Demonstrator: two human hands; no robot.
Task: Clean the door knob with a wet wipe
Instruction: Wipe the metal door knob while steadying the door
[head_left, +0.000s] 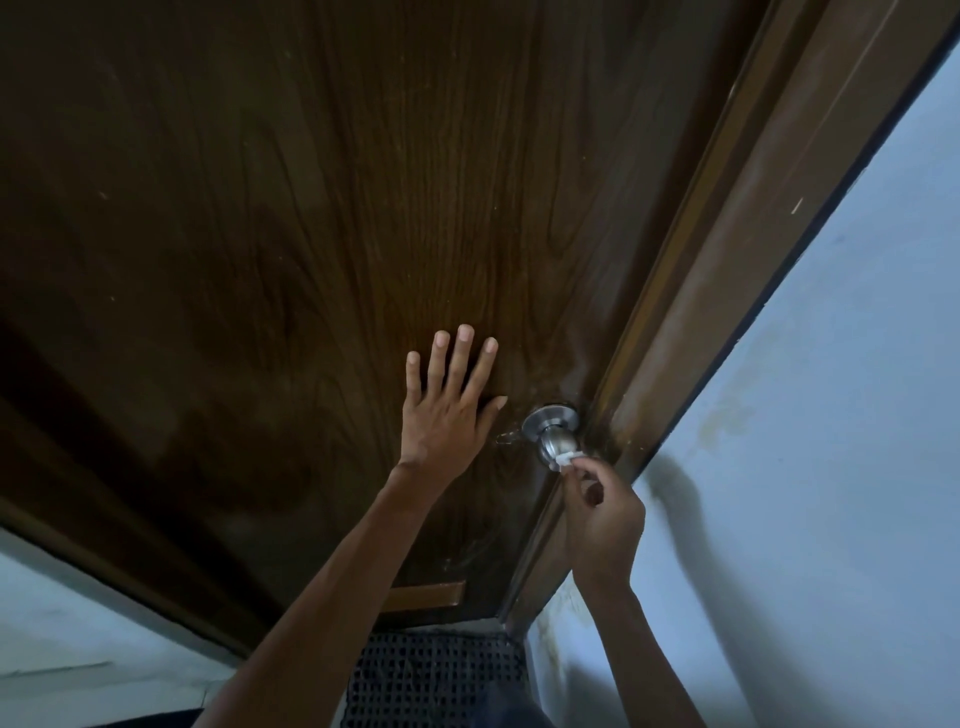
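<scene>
A round silver door knob sticks out of a dark brown wooden door, close to the door's right edge. My right hand pinches a small folded white wet wipe and presses it against the front lower side of the knob. My left hand lies flat on the door just left of the knob, fingers spread and pointing up, holding nothing.
The brown door frame runs along the door's right side, next to a pale blue wall. A dark perforated mat lies on the floor below the door. A key ring hangs left of the knob's base.
</scene>
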